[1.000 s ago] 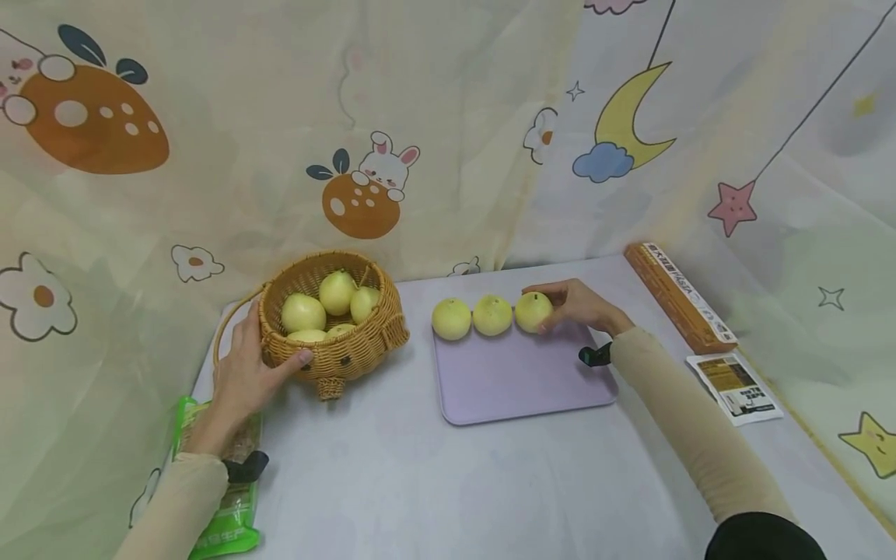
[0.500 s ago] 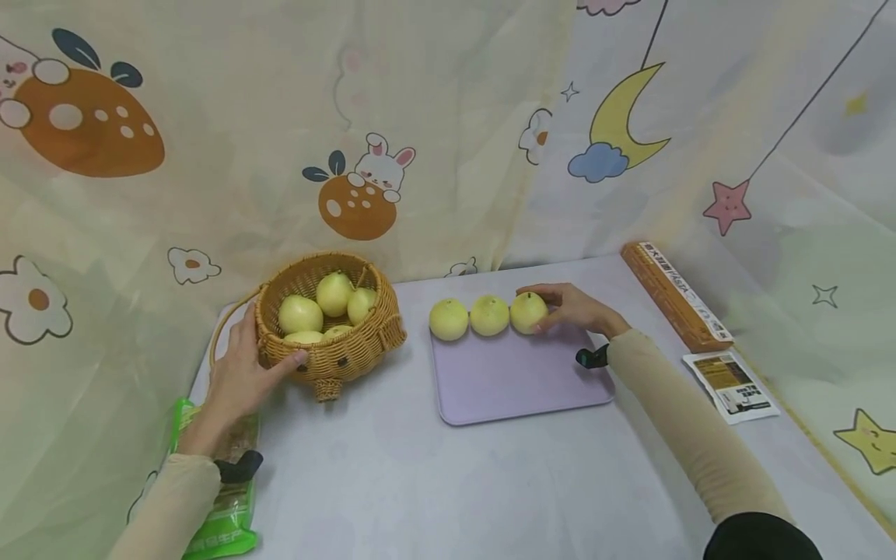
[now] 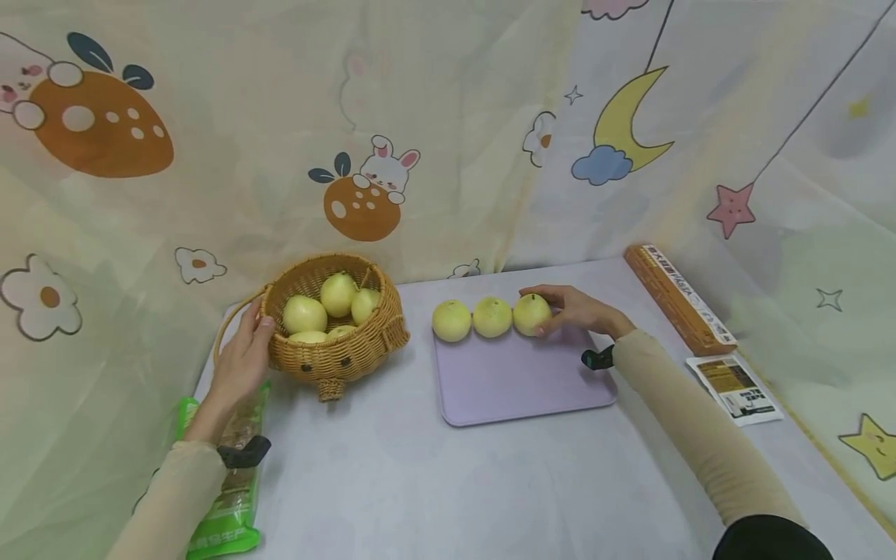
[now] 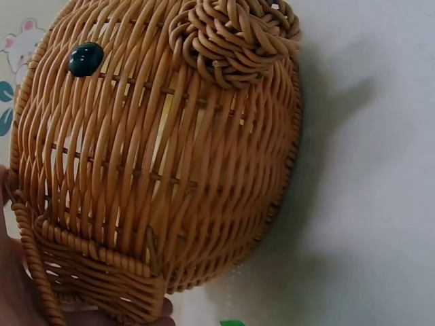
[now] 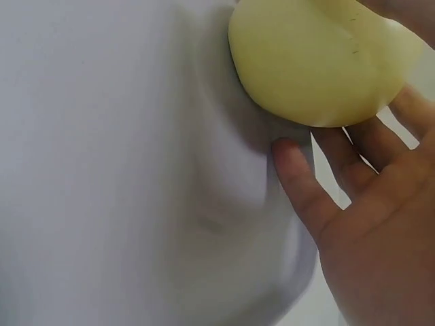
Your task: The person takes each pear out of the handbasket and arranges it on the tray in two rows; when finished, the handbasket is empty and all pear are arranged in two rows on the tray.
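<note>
In the head view a wicker basket (image 3: 371, 354) with an animal face stands at the left, several round pale-yellow pears (image 3: 305, 315) inside it. My left hand (image 3: 241, 358) holds the basket by its left side, thumb up near the rim. The left wrist view shows fingers (image 4: 166, 309) behind the basket's woven ear (image 4: 102, 272). On the right, three pears line the far edge of a lilac tray (image 3: 518, 381). My right hand (image 3: 577, 309) grips the rightmost pear (image 3: 530, 314), whose pale skin (image 5: 312, 61) fills the top of the right wrist view.
A green-ended food packet (image 3: 227, 513) lies under the left forearm. Along the right edge of the table (image 3: 420, 482) are a long brown box (image 3: 679, 299) and a white sachet (image 3: 735, 389). Printed cloth (image 3: 462, 117) hangs behind.
My left thumb has moved from the basket's front back to its left side, near the rim. My right hand stays on the rightmost pear; basket and tray stay in place.
</note>
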Demonstrator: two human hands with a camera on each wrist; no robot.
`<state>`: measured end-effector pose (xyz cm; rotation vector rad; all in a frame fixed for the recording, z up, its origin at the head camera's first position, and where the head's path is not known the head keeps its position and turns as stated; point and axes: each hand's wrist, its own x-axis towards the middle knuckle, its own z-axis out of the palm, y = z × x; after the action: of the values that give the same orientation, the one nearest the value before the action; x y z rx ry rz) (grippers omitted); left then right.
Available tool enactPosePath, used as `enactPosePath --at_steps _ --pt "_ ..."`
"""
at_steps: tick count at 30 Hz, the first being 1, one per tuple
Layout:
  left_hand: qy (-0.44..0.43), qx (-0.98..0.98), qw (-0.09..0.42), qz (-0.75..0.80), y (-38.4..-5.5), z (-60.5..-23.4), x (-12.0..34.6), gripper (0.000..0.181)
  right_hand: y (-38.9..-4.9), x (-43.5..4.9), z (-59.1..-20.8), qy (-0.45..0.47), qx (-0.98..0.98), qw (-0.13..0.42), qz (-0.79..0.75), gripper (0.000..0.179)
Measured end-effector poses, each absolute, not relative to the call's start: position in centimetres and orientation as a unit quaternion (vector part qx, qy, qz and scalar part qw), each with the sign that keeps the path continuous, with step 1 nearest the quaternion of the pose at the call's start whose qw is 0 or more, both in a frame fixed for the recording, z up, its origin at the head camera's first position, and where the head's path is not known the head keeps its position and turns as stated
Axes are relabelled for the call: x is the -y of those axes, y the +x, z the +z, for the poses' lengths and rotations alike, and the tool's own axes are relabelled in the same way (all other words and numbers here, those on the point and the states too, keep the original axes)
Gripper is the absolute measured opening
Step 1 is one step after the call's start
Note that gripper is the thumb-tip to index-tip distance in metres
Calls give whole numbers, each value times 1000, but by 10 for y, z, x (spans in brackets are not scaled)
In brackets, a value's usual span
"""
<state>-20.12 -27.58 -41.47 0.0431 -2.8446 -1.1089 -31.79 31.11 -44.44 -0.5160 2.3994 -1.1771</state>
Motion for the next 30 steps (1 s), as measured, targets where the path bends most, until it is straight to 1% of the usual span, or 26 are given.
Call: enactPosePath --at_steps 6,10,13,17,21,25,30 --pt "49 934 21 -354 -207 -412 275 66 -320 -309 -438 -188 -868 230 -398 100" --pt "43 934 14 -354 -209 -410 278 66 -321 -310 -428 -205 -864 251 -385 103" --pt "37 932 -1 -360 -211 -408 280 66 -324 -313 -414 -223 -859 253 -386 103" --pt "35 929 -24 -368 -212 -406 282 67 -329 -315 -385 -233 -863 234 -383 99" --pt "32 928 -21 -370 -211 -406 282 69 -339 -304 -357 -234 -875 203 -372 94" --pt "41 921 -14 -388 -211 -406 280 74 -349 -278 -339 -244 -875 184 -375 85" --pt "52 915 -17 -399 -212 -407 278 77 -355 -233 -326 -275 -859 179 -393 75"
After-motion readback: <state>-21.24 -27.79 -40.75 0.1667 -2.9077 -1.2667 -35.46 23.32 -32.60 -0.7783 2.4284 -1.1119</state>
